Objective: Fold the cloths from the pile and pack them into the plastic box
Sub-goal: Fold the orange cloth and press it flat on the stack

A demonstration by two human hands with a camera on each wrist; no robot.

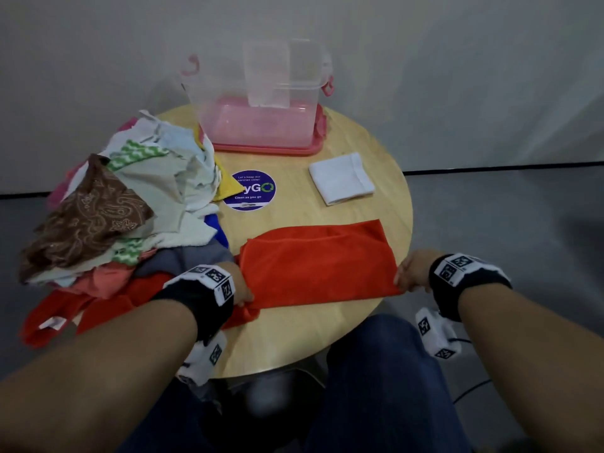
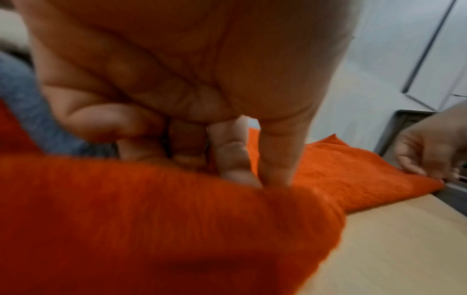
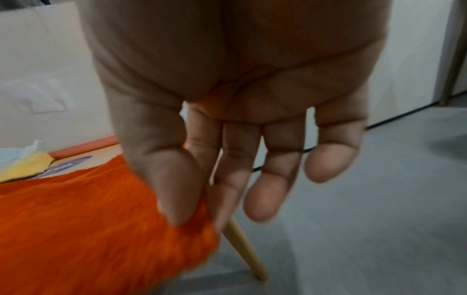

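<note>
left hand (image 1: 240, 286): orange cloth (image 1: 318, 261) pinched at near-left corner
right hand (image 1: 411, 273): same cloth pinched at opposite end
plastic box (image 1: 261, 125): beyond both hands

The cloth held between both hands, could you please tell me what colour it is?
Plain orange-red; the cloth shows best in the head view.
</note>
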